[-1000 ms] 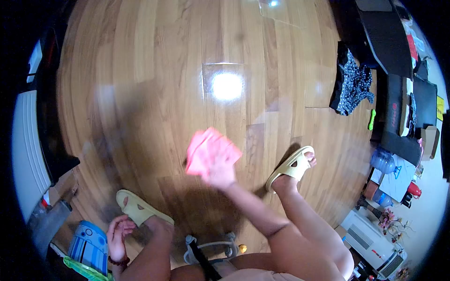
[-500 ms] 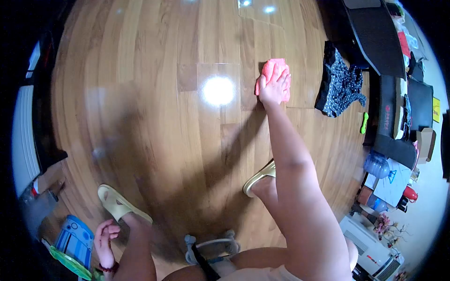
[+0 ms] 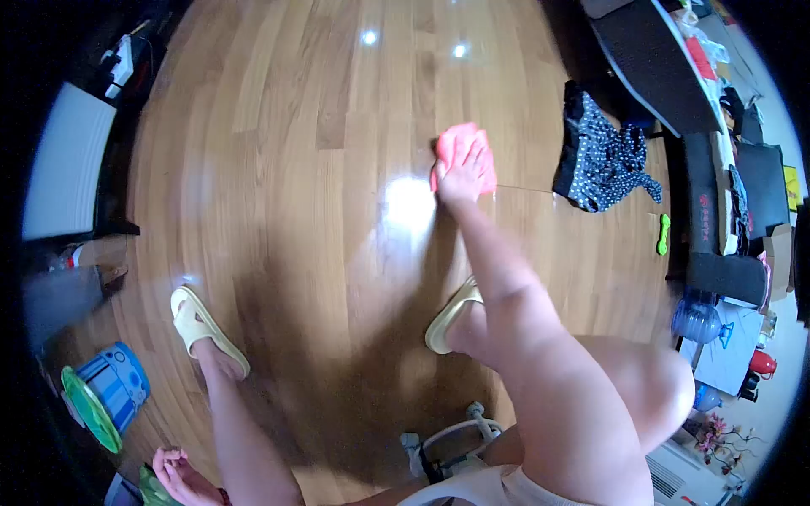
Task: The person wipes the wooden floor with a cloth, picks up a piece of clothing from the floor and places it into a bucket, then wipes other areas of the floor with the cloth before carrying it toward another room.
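The crumpled pink cloth (image 3: 456,143) lies beneath your right grip (image 3: 461,175), fingers spread over it, on the brown wood-plank floor (image 3: 287,194); white-dotted black fabric (image 3: 601,160) lies to its right. Your left grip (image 3: 181,479), loosely half-curled, is well apart.

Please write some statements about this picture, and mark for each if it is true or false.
1. The right hand is on a pink cloth on the floor. True.
2. The left hand is also on the pink cloth. False: it is apart from the cloth, near the bottom left of the picture.
3. The polka-dot fabric lies to the right of the pink cloth in the picture. True.
4. The person's feet are bare, without footwear. False: they wear pale yellow slippers.
5. The small bright green object is at the left edge of the floor. False: it lies toward the right.
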